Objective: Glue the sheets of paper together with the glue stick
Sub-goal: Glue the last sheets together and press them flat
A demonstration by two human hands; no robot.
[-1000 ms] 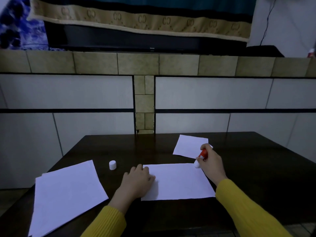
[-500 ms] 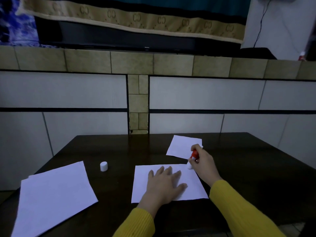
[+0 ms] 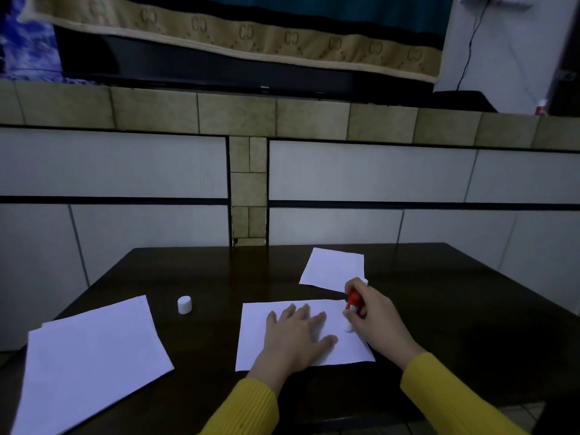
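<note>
A white sheet of paper (image 3: 254, 337) lies on the dark table (image 3: 455, 309) in front of me. My left hand (image 3: 295, 337) presses flat on it with fingers spread. My right hand (image 3: 373, 315) grips a red glue stick (image 3: 354, 301), tip down on the sheet near its right edge. A smaller white sheet (image 3: 332, 268) lies just beyond, partly hidden by my right hand. The glue stick's white cap (image 3: 184, 304) stands apart to the left.
A stack of larger white sheets (image 3: 91, 362) lies at the table's left front corner, overhanging the edge. A tiled wall (image 3: 345, 174) rises right behind the table's far edge.
My left hand moved from the sheet's left edge to its middle and spread flat. My right hand drew the glue stick down along the right edge toward me.
</note>
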